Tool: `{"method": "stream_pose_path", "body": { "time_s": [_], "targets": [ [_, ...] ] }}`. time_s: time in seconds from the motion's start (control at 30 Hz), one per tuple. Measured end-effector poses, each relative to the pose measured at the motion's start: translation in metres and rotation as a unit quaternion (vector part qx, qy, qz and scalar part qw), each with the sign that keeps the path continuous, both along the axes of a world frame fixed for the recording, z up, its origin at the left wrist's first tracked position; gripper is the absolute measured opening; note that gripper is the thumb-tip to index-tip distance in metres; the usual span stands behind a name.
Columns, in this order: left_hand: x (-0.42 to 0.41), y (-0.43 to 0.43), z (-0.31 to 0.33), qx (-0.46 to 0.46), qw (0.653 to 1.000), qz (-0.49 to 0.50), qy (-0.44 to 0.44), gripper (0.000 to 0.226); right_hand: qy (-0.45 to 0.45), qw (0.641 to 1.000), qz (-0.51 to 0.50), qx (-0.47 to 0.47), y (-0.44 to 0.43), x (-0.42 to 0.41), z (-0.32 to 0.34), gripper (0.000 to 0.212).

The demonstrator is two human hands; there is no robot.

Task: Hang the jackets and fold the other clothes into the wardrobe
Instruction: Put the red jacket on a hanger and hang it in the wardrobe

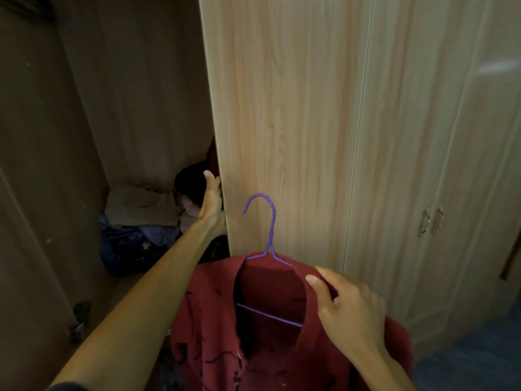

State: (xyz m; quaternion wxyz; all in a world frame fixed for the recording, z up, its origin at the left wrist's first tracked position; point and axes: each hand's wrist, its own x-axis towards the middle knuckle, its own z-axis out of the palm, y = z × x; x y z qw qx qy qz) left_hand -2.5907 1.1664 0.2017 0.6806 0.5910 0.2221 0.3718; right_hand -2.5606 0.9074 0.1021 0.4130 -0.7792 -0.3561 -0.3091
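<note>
Our dark red jacket (pixel 282 351), marked with thin black squiggles, hangs on a purple wire hanger (pixel 272 227), its hook just above our right fingers. Our right hand (pixel 346 309) grips the collar, fingers curled over the cloth. Our left hand (pixel 211 200), arm straight, clasps the pale wardrobe door (pixel 282 108) by its edge, fingers hidden behind. Just beyond them lies a heap of clothes (pixel 141 218).

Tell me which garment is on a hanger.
The red jacket, on the purple hanger, held at the shoulder by the right hand. The beige cloth, blue cloth and black cloth lie heaped inside the wardrobe, none on hangers.
</note>
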Motion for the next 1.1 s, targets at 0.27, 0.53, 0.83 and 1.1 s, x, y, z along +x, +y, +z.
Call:
{"method": "stream_pose_path", "body": {
  "time_s": [0.27, 0.53, 0.83, 1.1],
  "targets": [
    [-0.012, -0.031, 0.0, 0.004, 0.999, -0.035, -0.016, 0.056, 0.02, 1.0, 0.0, 0.003, -0.028, -0.013, -0.002, 0.032],
    [-0.027, -0.085, -0.009, 0.035, 0.997, -0.062, -0.013, 0.056, 0.002, 1.0, 0.015, 0.012, -0.081, -0.018, -0.001, 0.033],
    [-0.032, -0.197, -0.018, 0.055, 0.998, -0.025, 0.026, 0.057, -0.007, 0.999, 0.04, 0.035, -0.197, 0.005, -0.002, 0.028],
    [-0.007, -0.307, -0.013, 0.063, 0.997, -0.015, 0.052, 0.082, -0.029, 0.998, 0.059, 0.021, -0.282, 0.027, 0.003, 0.022]
  ]
}}
